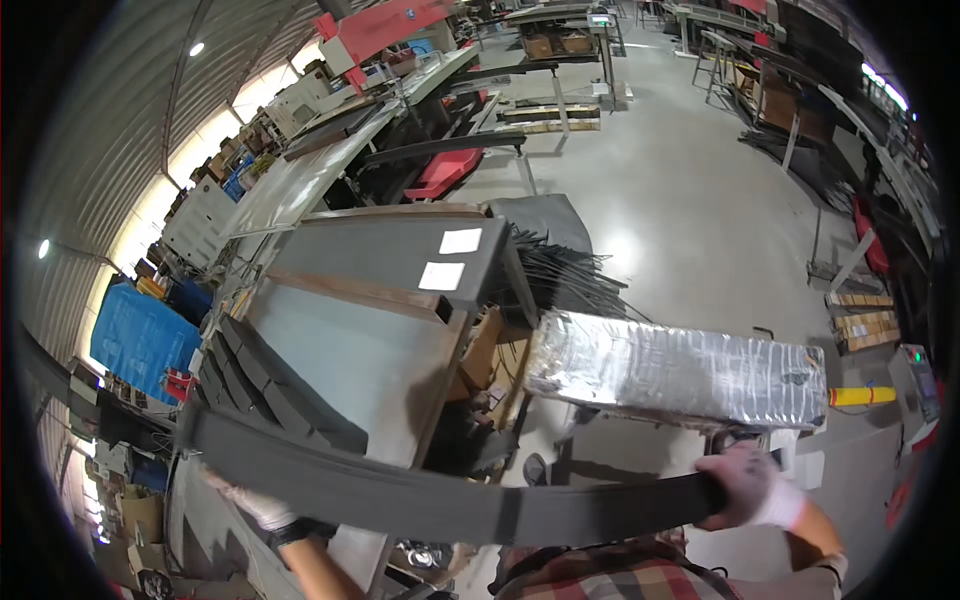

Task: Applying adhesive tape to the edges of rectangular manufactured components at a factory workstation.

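Main risk, prob.: L end of the strip (pixel 420 500) slips or tips, b/c the L hand (pixel 258 507) is at its near edge and seems only to steady it from below. Can't tell if those fingers are closed, as they're partly hidden. R hand (pixel 757 490) has its fingers wrapped round the R end, so a lost L end would put all the wt. on that grip. A careless swing could also clip the stack (pixel 270 385) on the counter (pixel 340 330) or the foil block (pixel 680 365), since the strip's long and both are near. Strip's held crosswise btwn the hands, off the stack. Looks: dk grey, matte, flat-faced, w/ a darker band R of mid; bowed, tho maybe just the lens.
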A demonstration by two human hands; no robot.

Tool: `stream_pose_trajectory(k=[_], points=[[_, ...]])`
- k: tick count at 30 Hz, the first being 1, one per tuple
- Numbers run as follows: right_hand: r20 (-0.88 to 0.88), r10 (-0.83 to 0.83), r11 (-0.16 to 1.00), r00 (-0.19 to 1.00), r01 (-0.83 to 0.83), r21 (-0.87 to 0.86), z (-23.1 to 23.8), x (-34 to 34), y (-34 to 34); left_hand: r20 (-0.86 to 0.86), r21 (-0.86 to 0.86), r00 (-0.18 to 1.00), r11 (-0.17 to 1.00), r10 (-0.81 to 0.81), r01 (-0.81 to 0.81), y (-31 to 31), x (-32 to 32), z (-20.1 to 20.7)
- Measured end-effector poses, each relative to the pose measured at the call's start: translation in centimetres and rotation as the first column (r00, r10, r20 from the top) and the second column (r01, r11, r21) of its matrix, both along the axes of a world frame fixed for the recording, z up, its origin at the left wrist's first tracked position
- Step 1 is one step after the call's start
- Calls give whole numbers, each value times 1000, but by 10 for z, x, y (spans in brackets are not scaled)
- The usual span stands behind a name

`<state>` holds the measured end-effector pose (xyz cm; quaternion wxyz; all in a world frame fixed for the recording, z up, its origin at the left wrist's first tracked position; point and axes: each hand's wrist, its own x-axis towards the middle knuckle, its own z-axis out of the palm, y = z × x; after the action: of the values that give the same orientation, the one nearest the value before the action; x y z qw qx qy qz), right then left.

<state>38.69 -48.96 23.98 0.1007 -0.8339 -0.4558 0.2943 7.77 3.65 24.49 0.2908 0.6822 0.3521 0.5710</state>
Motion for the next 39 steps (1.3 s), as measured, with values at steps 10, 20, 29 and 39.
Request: stream_pose_trajectory(k=[10,20,29,39], points=[[506,-224,970,833,243,29,-75,97,39,523,-681,759,346,-387,645,96,152,-200],[282,-242,917,928,314,-245,-90,111,99,-188,-839,97,211,-977,501,158,154,-169],[-227,168,898,959,-54,436,-101,83,384,-166,-963,-264,98,-950,252,183,180,-162],[-440,325,946,837,-286,153,-145,24,501,-286,-879,-600,-44,-747,474,187,224,-175]])
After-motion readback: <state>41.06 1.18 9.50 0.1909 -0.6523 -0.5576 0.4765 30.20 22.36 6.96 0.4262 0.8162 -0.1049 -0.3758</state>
